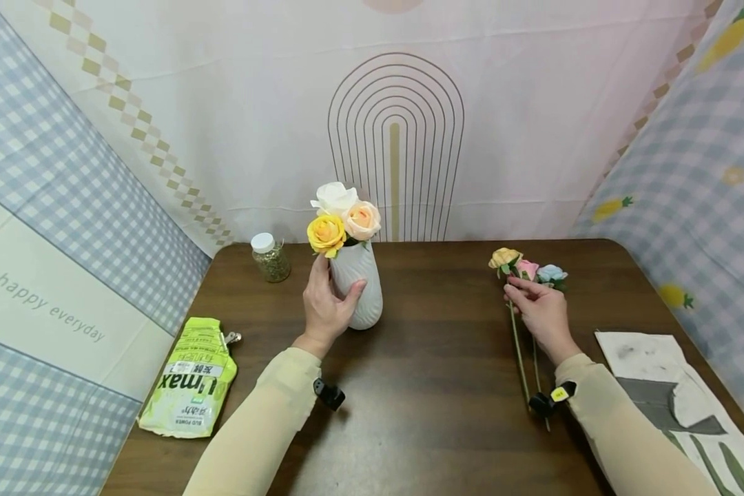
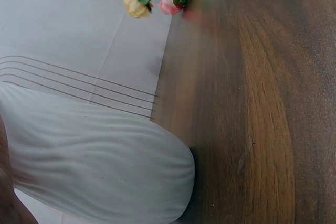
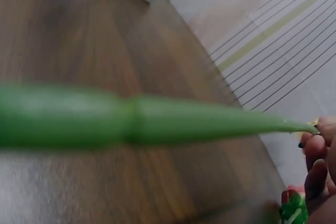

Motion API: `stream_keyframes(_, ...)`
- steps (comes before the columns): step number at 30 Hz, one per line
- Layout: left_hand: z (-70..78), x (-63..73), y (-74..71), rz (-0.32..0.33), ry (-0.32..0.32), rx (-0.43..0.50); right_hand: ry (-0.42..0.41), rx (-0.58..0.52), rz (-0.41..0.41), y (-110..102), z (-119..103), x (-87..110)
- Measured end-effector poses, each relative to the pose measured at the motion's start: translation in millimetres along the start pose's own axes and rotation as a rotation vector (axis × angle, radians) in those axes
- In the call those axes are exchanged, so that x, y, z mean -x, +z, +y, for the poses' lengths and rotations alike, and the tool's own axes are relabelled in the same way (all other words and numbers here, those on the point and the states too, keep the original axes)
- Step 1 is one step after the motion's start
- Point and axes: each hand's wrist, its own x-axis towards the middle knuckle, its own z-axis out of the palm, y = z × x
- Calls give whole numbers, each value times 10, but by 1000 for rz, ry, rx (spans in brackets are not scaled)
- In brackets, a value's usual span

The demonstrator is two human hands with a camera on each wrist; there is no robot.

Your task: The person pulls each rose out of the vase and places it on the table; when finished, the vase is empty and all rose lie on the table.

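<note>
A white ribbed vase [image 1: 361,296] stands on the table, leaning slightly in the head view. It holds a white rose [image 1: 335,198], a peach rose [image 1: 362,220] and a yellow rose [image 1: 326,235]. My left hand [image 1: 328,306] grips the vase from its left side, thumb at the front. At the right, my right hand [image 1: 542,313] pinches the stem of a pale yellow rose [image 1: 504,258]. In the right wrist view that green stem [image 3: 194,119] runs large across the picture. A pink rose [image 1: 527,269] and a blue flower [image 1: 552,273] are just behind this hand.
A jar with a white lid [image 1: 273,260] stands at the back left of the brown table [image 1: 434,386]. A green pouch [image 1: 192,379] lies at the left edge. Printed white cloth or paper [image 1: 647,355] covers the right edge. Patterned fabric [image 1: 254,103] hangs behind.
</note>
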Motion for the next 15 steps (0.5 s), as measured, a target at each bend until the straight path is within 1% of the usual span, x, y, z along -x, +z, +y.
stream_keyframes(4,4,3,8,-1,2,0,12,56,-54,-9,81,-5)
stream_keyframes(7,4,2,13,1,5,4,30,75,-83,-19,112,-4)
stream_keyframes(15,6,10,12,15,8,7,121,130,-159,-56,163,-11)
